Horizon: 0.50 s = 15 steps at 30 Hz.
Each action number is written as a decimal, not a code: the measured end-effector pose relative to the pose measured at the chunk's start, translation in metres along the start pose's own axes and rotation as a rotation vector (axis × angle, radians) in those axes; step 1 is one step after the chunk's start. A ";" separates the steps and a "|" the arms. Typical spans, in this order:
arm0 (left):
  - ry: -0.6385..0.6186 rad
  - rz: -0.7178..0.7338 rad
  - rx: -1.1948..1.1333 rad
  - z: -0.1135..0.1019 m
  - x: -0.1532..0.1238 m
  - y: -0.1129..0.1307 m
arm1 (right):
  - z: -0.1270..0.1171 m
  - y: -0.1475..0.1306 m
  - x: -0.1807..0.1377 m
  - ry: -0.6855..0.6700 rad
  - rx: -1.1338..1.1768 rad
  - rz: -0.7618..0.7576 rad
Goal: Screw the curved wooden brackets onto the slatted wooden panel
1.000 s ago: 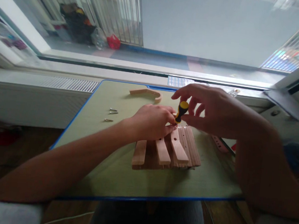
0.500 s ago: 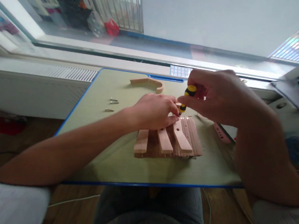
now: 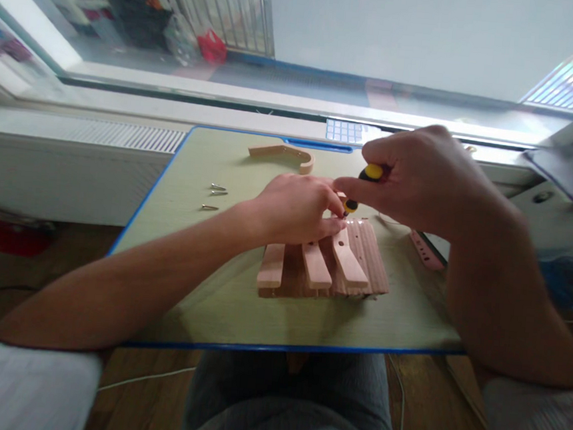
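My right hand (image 3: 410,179) is closed around the black-and-yellow handle of a screwdriver (image 3: 372,173), its shaft slanting down to the left. The tip meets the upper end of the rightmost of three pale wooden hooks (image 3: 350,264). Thumb and index finger of my left hand (image 3: 299,209) pinch that end, right by the tip; whether a screw sits there is hidden. Under the hooks lies a brown grooved wooden board (image 3: 370,256), partly covered by my left hand. Small dark holes show in the hooks and board.
Several loose screws (image 3: 211,207) lie left of my left hand on the blue-edged table (image 3: 184,286). Behind it rests another curved wooden hook (image 3: 279,150). A pink-edged flat object (image 3: 426,251) is beside my right forearm. The windowsill (image 3: 254,120) runs along the back.
My right hand has twisted slightly with the screwdriver, whose handle leans further right. My left hand keeps its hold. The whole view has shifted a little.
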State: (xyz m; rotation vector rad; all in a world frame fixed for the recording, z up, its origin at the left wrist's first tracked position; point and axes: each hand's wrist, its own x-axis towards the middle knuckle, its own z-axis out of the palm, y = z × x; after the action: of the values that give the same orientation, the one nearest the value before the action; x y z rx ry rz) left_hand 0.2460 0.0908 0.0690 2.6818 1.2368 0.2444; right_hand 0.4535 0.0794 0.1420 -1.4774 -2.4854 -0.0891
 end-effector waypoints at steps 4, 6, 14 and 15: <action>-0.007 0.007 0.014 -0.001 0.000 0.001 | -0.002 -0.002 -0.001 0.015 -0.016 0.015; -0.016 0.006 0.021 -0.001 0.000 0.002 | -0.004 -0.001 -0.003 0.015 -0.040 0.011; -0.005 0.015 0.002 -0.001 0.000 0.003 | -0.019 0.007 -0.013 0.009 0.207 -0.104; -0.002 0.023 0.003 -0.001 0.000 0.003 | -0.021 0.007 -0.014 -0.010 0.235 -0.133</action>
State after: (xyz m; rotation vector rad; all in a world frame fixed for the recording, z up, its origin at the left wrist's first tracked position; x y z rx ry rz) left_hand 0.2479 0.0897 0.0708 2.6993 1.2070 0.2429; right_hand 0.4697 0.0673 0.1583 -1.2213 -2.4991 0.1802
